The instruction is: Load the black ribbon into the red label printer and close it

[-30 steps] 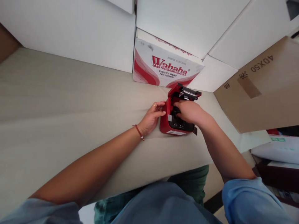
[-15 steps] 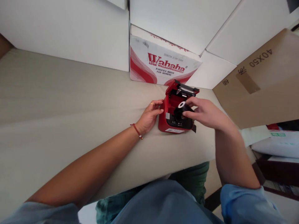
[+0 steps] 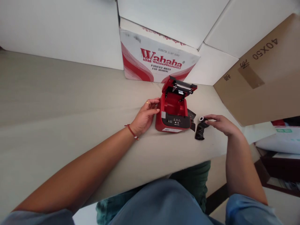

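A red label printer point(image 3: 173, 128) stands on the table with its lid point(image 3: 180, 86) raised and its inner bay bare. My left hand point(image 3: 146, 115) rests against the printer's left side, thumb and fingers pressed to it, partly hiding each other. To the right of the printer, my right hand point(image 3: 219, 123) pinches a roll of black film point(image 3: 200, 129) near its pale core end. A loose length of the film hangs down from the roll to the tabletop. Beside the printer's right wall lies a dark flat piece point(image 3: 192, 120), partly behind the printer.
Behind the printer, a white and red water carton point(image 3: 161, 57) leans on white boxes point(image 3: 164, 15). A brown cardboard box point(image 3: 264, 78) stands at the right. The pale table point(image 3: 70, 103) stretches left, and its front edge runs close to my body.
My right hand has lifted the black roll out of the printer's bay and carried it right, beside the printer. My left hand stays at the printer's left side.
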`<state>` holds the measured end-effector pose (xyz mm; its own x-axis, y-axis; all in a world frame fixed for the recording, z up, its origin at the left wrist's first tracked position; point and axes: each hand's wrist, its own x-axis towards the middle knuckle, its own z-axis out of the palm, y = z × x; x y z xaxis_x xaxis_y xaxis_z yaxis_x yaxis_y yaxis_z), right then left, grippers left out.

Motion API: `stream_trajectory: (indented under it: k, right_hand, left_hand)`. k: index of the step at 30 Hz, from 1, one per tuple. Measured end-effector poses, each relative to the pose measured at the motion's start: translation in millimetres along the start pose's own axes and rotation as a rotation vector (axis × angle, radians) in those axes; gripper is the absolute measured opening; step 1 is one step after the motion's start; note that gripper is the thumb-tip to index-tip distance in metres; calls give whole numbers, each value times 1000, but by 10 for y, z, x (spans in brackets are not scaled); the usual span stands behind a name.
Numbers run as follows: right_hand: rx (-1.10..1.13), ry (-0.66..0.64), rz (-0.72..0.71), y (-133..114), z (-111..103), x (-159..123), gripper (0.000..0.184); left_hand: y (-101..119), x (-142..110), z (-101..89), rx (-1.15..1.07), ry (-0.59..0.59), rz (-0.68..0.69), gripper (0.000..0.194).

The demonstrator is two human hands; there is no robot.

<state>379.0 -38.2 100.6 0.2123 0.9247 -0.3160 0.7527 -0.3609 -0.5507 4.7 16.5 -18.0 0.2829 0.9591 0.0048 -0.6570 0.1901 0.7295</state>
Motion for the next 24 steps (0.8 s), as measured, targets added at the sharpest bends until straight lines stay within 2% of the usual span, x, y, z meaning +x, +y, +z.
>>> stream_trajectory:
  k: [3,7,9,12,17,19,21,24]
  right_hand:
    - [21,116,-73,-45,265,149,57]
    - [11,54,-142,-213,574,308,51]
    - [-13,31,-155,-305,642,327,47]
    - [-39,9,-155,-400,508,217,43]
    - [174,-4,-203,-488,-220,-236,40]
    - [292,22,-232,-580,-407,-387,38]
    - [357,-4,-268,-741,-399,-455,40]
    - [284,-175,-322,-1074,-71,-400,43]
  left_hand:
    - [6,-9,2,3,11,1,37]
    - [13,-21,8,10,23,-1,36]
    - [13,-23,8,19,13,-3,35]
    - [-1,-18,4,18,0,8,34]
    - [-26,-3,4,-6,-8,19,35]
    - [-21,-3,11,-6,-4,18,34]
    - [-8,-7,20,-4,-2,16,34]
    - [16,-17,35,1,-3,16,34]
